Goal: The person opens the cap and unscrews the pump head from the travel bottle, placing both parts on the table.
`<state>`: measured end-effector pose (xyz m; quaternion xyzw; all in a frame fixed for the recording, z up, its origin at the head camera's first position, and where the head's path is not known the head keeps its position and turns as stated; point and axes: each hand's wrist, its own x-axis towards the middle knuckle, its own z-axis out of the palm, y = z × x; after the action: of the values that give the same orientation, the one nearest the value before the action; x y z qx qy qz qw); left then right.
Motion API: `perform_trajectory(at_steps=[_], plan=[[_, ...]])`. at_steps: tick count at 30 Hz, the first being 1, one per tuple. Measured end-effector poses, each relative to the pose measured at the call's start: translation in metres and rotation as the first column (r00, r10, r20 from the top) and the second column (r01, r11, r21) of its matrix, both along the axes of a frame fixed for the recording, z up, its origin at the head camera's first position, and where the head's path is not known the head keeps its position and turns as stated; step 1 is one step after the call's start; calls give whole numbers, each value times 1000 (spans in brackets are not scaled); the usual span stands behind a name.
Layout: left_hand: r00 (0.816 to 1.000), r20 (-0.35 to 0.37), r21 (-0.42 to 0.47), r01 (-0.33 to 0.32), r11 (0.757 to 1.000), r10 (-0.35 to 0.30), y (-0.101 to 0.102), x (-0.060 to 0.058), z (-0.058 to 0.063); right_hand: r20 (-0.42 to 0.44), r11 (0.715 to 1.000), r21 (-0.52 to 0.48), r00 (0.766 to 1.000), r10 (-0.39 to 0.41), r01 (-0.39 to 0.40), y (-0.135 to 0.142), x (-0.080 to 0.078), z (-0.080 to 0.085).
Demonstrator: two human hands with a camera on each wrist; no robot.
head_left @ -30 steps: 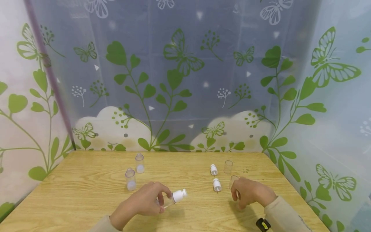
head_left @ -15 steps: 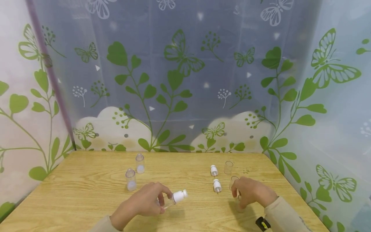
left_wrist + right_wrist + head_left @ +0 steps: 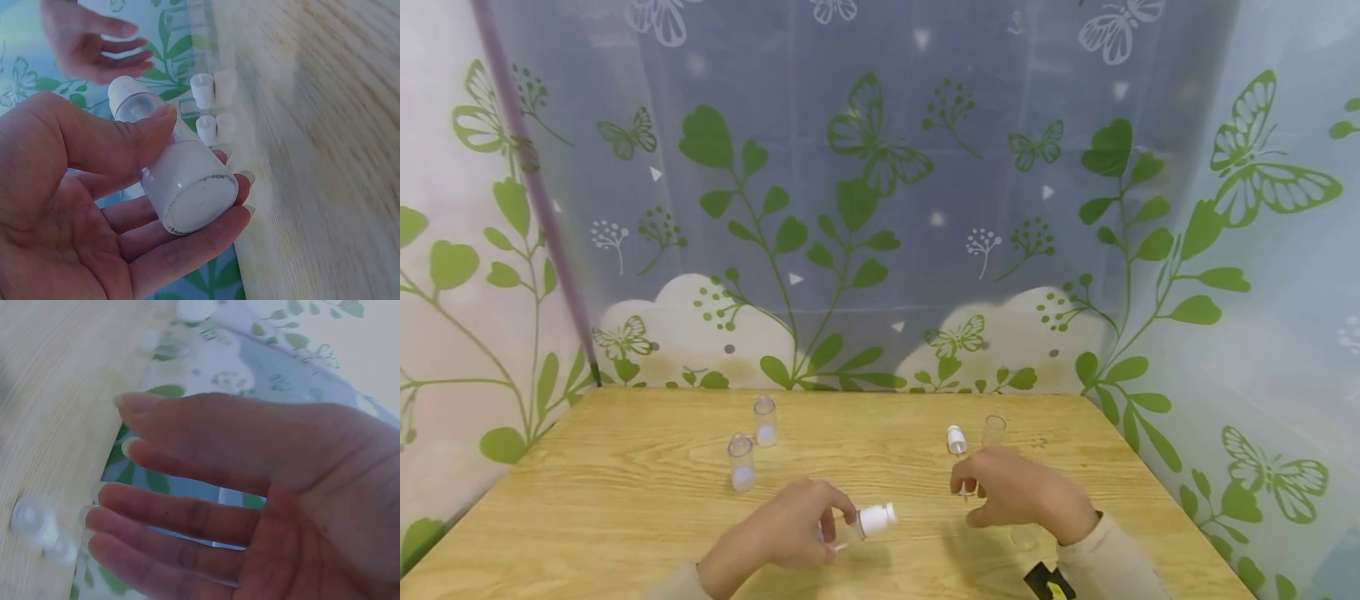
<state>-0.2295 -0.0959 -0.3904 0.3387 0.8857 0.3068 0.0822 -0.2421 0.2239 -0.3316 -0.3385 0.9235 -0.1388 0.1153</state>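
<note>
My left hand [image 3: 797,521] grips a small clear bottle with a white pump top [image 3: 876,520], tilted with the top toward the right. In the left wrist view the thumb and fingers wrap the bottle [image 3: 187,175], its round base facing the camera. My right hand [image 3: 1026,492] hovers over the right half of the table, thumb and fingers apart, holding nothing; the right wrist view shows bare fingers [image 3: 181,512]. Right by its fingertips, one white pump top [image 3: 967,487] is mostly hidden. Another pump top [image 3: 956,439] lies just behind it.
Two clear bottles with domed tops, one nearer [image 3: 741,462] and one farther [image 3: 765,421], stand on the left of the wooden table [image 3: 850,442]. A clear cylindrical cap [image 3: 995,429] stands at the back right. Another clear cap [image 3: 1024,537] is below my right wrist.
My right hand has moved left, away from the clear caps to the nearer pump top, and its fingers have spread. The left hand with its bottle has shifted slightly right and down.
</note>
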Motion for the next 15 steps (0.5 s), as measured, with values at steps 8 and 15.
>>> perform_trajectory(at_steps=[8, 15], plan=[[1000, 16, -8, 4, 1000, -4, 3, 3, -2, 19, 997, -59, 999, 46, -45, -39, 3, 8], [1000, 23, -16, 9, 1000, -8, 6, 4, -1, 57, 996, -74, 996, 62, -58, -66, 5, 4]])
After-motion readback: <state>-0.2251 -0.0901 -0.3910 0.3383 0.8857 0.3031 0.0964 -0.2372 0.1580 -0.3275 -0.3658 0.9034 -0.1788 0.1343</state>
